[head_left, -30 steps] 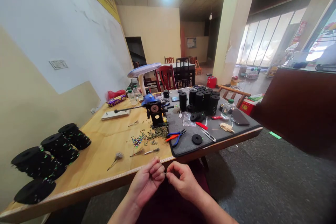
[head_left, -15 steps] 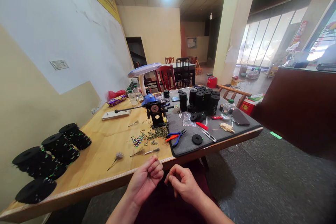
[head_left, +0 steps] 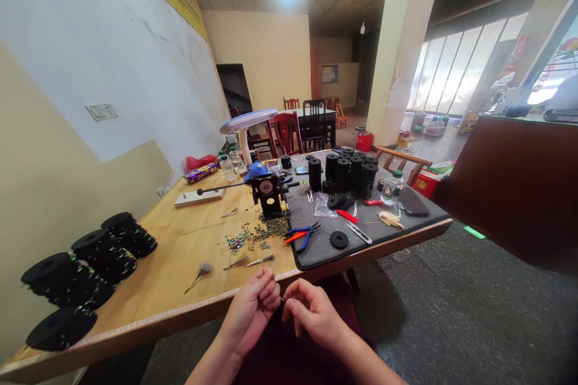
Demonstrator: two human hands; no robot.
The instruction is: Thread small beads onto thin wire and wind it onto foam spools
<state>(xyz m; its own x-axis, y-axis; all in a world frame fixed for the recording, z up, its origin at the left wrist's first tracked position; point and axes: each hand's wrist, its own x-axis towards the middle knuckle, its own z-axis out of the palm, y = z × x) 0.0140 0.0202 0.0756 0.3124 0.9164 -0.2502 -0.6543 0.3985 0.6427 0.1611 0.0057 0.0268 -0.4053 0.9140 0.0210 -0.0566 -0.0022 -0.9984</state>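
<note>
My left hand (head_left: 256, 307) is closed in a pinch in front of the table edge, its fingers curled. Close beside it, my right hand (head_left: 311, 316) is also pinched, thumb against forefinger. A small dark bit shows at the right fingertips, too tiny to name; what the left fingers hold is hidden. On the table just beyond lie thin bristly bundles (head_left: 237, 261), a pile of small brass-coloured pieces (head_left: 273, 228) and coloured beads (head_left: 238, 242). Blue-handled pliers (head_left: 307, 236) rest on the grey mat (head_left: 325, 255), near a black foam ring (head_left: 339, 239).
A black hand-crank winder (head_left: 270, 195) and a blue-based lamp (head_left: 256, 169) stand mid-table. Black foam spools (head_left: 343, 171) crowd the mat's back. Thread-wound spools (head_left: 58, 277) line the left side. Thread snips (head_left: 359, 232) and a bottle (head_left: 392, 187) are at right.
My two hands have come slightly closer together, and the right hand has turned a little. Things on the table stay where they were.
</note>
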